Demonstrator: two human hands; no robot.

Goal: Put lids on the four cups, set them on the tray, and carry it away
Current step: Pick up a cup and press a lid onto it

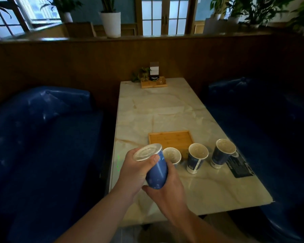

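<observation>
Both hands are up over the near end of the marble table (165, 109), and between them sits a blue cup (156, 172), tilted so its top leans toward the left. The left hand (135, 172) is curled over the top of it, thumb pressed on the edge of a clear lid (146, 152) that covers the mouth. The right hand (167, 192) wraps the lower part of the cup from underneath, fingers closed round its base.

Three more cups stand upright on the table just beyond, in a row, all with open mouths: the nearest cup (172, 155) right behind the held one, the middle cup (197, 159), and the far-right cup (222, 153). The wooden tray (170, 139) lies flat just behind the row, with nothing on it. A dark card (239, 166) lies flat beside the far-right cup. At the far end of the table a small wooden stand (154, 83) carries a sign and a little plant. Blue padded seats (42, 128) flank the table on both sides.
</observation>
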